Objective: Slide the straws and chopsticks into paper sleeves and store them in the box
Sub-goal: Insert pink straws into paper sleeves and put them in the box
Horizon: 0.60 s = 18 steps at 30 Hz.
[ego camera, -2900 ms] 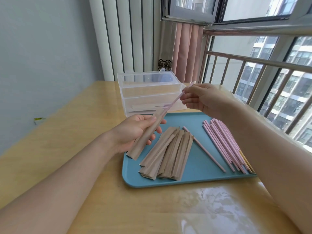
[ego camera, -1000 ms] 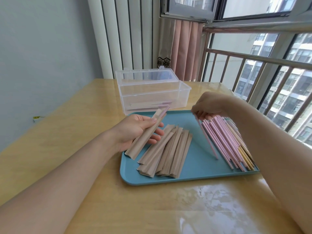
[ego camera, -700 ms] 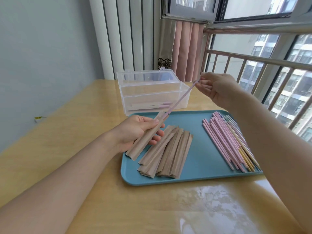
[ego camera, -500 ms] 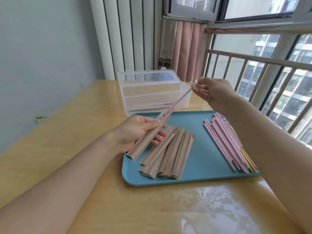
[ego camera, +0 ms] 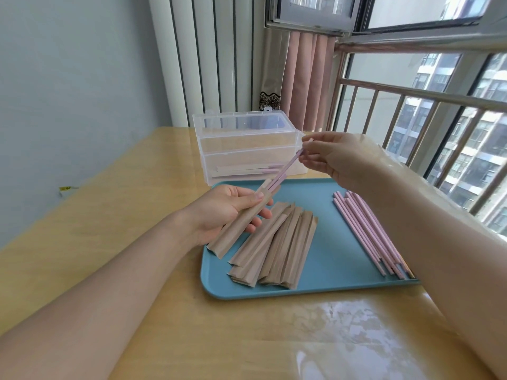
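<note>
My left hand (ego camera: pixel 222 212) grips a brown paper sleeve (ego camera: pixel 241 223) tilted above the left edge of the blue tray (ego camera: pixel 337 281). A short pink end shows at the sleeve's mouth. My right hand (ego camera: pixel 337 159) pinches the top end of a pink straw (ego camera: pixel 285 170), whose lower end is inside the sleeve's mouth. A pile of several empty paper sleeves (ego camera: pixel 277 245) lies on the tray's left half. Several pink straws (ego camera: pixel 370 234) lie in a row on its right half. The clear plastic box (ego camera: pixel 247 149) stands open behind the tray, with a few filled sleeves at its bottom.
The tray sits on a light wooden table (ego camera: pixel 137 242) with a glossy cover. A grey wall is on the left. A metal window railing (ego camera: pixel 411 91) runs along the right and a pink curtain (ego camera: pixel 304 78) hangs behind the box.
My right hand picked a second pink straw from the tray, lifted it to the sleeve's mouth and has pushed it further in. My left hand kept the sleeve almost still.
</note>
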Each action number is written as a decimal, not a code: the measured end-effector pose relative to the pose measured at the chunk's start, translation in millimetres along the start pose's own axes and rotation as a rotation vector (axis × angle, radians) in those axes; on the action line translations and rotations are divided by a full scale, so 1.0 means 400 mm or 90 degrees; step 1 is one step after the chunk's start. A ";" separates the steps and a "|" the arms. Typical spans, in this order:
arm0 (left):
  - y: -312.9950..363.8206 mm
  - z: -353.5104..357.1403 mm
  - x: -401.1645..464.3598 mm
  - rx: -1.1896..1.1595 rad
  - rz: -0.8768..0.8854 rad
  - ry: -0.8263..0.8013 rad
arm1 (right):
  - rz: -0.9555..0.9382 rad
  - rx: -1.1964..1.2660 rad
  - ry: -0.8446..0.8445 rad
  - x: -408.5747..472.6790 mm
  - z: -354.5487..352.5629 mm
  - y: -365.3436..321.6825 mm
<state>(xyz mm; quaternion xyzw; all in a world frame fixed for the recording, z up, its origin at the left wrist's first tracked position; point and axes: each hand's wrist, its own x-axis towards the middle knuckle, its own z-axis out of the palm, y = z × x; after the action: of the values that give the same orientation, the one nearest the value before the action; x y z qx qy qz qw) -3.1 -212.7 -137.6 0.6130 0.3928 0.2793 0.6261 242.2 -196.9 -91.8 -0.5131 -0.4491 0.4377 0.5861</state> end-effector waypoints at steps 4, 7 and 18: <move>-0.001 -0.003 0.004 -0.020 -0.004 0.013 | -0.022 -0.116 -0.049 -0.005 0.015 0.011; -0.002 -0.003 0.006 -0.027 -0.006 0.023 | -0.021 -0.209 -0.089 -0.009 0.029 0.017; -0.005 -0.003 0.013 -0.026 0.010 0.048 | -0.034 -0.320 -0.201 -0.031 0.070 0.011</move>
<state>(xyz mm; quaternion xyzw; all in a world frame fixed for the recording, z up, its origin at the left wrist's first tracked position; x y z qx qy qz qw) -1.5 -208.0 -140.3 0.5922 0.4057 0.3148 0.6209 212.1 -202.8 -95.1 -0.5559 -0.6421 0.3715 0.3751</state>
